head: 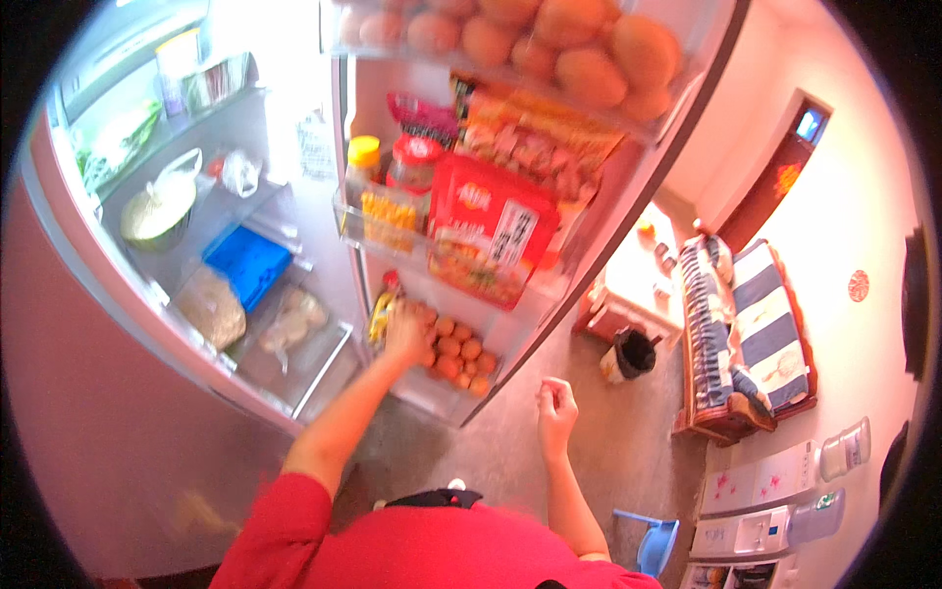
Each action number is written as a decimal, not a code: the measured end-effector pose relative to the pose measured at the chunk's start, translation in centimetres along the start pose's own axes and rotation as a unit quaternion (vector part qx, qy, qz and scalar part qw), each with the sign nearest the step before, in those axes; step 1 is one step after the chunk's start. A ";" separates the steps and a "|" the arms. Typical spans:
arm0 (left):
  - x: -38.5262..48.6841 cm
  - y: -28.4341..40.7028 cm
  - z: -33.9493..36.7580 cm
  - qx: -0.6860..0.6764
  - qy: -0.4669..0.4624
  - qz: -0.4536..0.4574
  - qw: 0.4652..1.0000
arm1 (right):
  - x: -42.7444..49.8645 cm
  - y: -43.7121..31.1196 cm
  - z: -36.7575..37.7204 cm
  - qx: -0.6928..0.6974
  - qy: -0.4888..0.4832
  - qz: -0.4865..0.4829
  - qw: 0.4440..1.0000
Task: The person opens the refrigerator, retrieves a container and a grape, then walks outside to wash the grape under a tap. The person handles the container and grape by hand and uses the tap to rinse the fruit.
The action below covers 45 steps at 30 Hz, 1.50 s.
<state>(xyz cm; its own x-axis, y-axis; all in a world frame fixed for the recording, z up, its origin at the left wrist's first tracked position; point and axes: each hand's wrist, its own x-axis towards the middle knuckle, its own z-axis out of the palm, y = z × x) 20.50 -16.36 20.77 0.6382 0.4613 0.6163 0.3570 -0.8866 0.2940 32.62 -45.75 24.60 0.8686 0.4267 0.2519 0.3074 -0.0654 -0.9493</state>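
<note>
My left hand point(409, 337) reaches into the lowest door shelf of an open refrigerator. It is among a pile of brown eggs point(458, 353) and beside a yellow packet point(380, 316). The hand hides its fingertips, so I cannot tell whether it grips anything. Outside the door's edge, my right hand point(557, 412) hangs in the air with its fingers curled in and nothing visible in them. Above the left hand, the middle door shelf point(412, 239) carries a red food pouch point(489, 228), a red-lidded jar point(416, 158) and a yellow-capped bottle point(363, 166).
More eggs point(589, 73) fill the top door shelf. Inside the refrigerator are a covered bowl point(158, 210), a blue package point(248, 265) and bagged food point(212, 309). Beyond the door stand a trash bin point(629, 357), a wooden sofa point(765, 331), a water dispenser point(743, 534) and a blue stool point(657, 546).
</note>
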 end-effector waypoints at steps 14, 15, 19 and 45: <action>-11.0 8.6 -6.6 -0.094 -0.083 -0.028 0.992 | -4.6 -5.5 7.0 0.525 -0.349 0.443 0.637; -11.9 5.8 -6.4 -0.043 -0.093 -0.093 0.990 | -4.1 -7.4 6.8 0.520 -0.364 0.381 0.673; -15.4 1.3 -8.1 -0.148 -0.057 -0.238 0.958 | 0.3 -11.6 2.4 0.216 -0.161 0.052 0.962; -25.1 3.3 -11.7 -0.224 -0.155 -0.232 0.934 | 11.1 0.0 5.5 0.113 -0.056 -0.072 0.989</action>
<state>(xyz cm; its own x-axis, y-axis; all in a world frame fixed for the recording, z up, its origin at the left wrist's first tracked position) -2.35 -31.31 14.81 0.6772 0.7251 0.1250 0.3681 -0.4809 0.7957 40.12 -36.09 26.39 0.7693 0.5158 0.3770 0.3194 0.2007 -0.9261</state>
